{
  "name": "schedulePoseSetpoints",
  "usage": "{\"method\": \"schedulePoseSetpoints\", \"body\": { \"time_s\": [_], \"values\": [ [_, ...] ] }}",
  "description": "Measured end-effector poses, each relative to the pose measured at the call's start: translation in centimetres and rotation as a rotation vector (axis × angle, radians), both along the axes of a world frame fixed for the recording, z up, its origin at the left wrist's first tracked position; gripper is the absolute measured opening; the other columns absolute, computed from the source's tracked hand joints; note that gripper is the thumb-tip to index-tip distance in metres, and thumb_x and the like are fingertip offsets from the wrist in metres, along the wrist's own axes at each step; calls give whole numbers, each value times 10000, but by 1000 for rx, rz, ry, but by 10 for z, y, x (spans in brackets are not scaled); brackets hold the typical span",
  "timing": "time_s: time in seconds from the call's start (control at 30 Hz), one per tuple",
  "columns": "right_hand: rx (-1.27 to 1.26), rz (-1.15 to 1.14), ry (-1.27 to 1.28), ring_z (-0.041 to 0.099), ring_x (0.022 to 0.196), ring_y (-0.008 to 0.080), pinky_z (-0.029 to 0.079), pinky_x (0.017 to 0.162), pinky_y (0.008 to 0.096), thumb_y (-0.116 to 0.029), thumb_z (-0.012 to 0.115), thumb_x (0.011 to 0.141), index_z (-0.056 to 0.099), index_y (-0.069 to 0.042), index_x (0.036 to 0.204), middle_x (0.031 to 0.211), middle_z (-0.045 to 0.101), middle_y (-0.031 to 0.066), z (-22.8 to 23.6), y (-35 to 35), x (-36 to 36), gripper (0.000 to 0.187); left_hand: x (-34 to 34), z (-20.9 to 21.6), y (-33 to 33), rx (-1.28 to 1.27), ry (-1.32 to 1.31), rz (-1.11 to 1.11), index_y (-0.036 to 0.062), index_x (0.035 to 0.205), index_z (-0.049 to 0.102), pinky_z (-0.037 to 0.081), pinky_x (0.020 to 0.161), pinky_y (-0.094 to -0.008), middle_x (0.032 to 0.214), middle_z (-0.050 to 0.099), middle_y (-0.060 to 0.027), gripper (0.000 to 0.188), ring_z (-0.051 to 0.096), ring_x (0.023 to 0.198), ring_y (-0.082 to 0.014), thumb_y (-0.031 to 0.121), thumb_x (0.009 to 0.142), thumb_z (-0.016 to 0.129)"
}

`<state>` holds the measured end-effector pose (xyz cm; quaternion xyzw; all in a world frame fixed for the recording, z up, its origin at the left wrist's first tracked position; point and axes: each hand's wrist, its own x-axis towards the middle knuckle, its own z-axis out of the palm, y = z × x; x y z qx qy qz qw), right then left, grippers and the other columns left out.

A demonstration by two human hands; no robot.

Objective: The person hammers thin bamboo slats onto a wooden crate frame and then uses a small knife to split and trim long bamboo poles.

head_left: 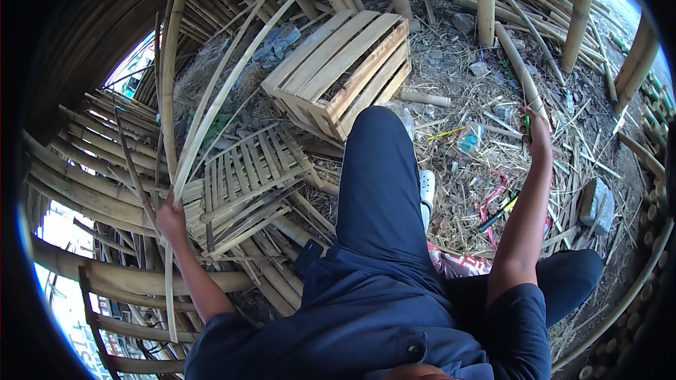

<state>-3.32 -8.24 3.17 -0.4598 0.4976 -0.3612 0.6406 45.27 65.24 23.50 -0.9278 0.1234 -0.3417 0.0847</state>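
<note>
Partly, the left fingers (169,212) hide the bamboo strips (189,162) they grip.

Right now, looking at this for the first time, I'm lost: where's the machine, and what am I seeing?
There is no machine here, just a person using two bare hands. The single picture comes from a fisheye camera on their head, looking down, so straight edges bend near the rim.

The left hand has its grip closed around long pale strips. The right hand is at the lower end of a bamboo piece; how firmly it holds that is hard to tell.

On the littered ground are a slatted wooden crate, a yellow-and-black tool and a grey block. A slatted panel sits near the left hand.
</note>
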Motion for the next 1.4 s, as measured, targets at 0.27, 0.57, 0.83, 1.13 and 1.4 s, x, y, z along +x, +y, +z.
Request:
{"method": "schedulePoseSetpoints", "body": {
  "time_s": [0.27, 0.57, 0.83, 1.13, 1.4],
  "values": [
    [-13, 53, 83, 455, 565, 74, 317, 442, 243, -302, 551, 1014, 678, -96, 1133, 719, 505, -51, 4, 14, 31, 270, -17, -27, 35, -43, 57, -188, 253, 1371, 648, 551, 734, -473, 1024, 729, -191, 571, 699, 874, -407, 119, 826, 756],
    [-39, 8, -170, 365, 468, 65, 278, 423, 252, -633, 592, 968, 543, -80, 841, 619, 421, -66, 36, 36, 42, 570, -28, -26, 2, -161, 157, -456, 229, 1389, 639, 538, 752, -447, 967, 706, -177, 702, 696, 867, -377, -43, 748, 727],
    [-285, 5, -183, 620, 630, 135, 538, 566, 305, -402, 661, 1005, 557, -72, 808, 721, 602, 29, 81, 59, 60, 398, -36, -17, -47, -191, 226, -565, 237, 1430, 604, 535, 779, -427, 1016, 714, -155, 751, 712, 884, -331, -93, 758, 664],
    [-306, 77, -208, 661, 693, 157, 564, 601, 316, -362, 686, 994, 481, -75, 942, 772, 619, 54, 94, 75, 65, 357, -39, -17, -30, -161, 252, -509, 190, 1417, 614, 538, 812, -396, 998, 728, -185, 670, 724, 898, -316, -74, 804, 681],
    [-253, 81, -198, 642, 652, 140, 534, 570, 305, -369, 663, 1008, 570, -55, 878, 751, 630, 43, 94, 76, 71, 353, -52, -42, -101, -441, 434, -612, 95, 1320, 680, 531, 765, -332, 951, 740, -200, 410, 725, 871, -197, 77, 913, 725]
  ]
}}
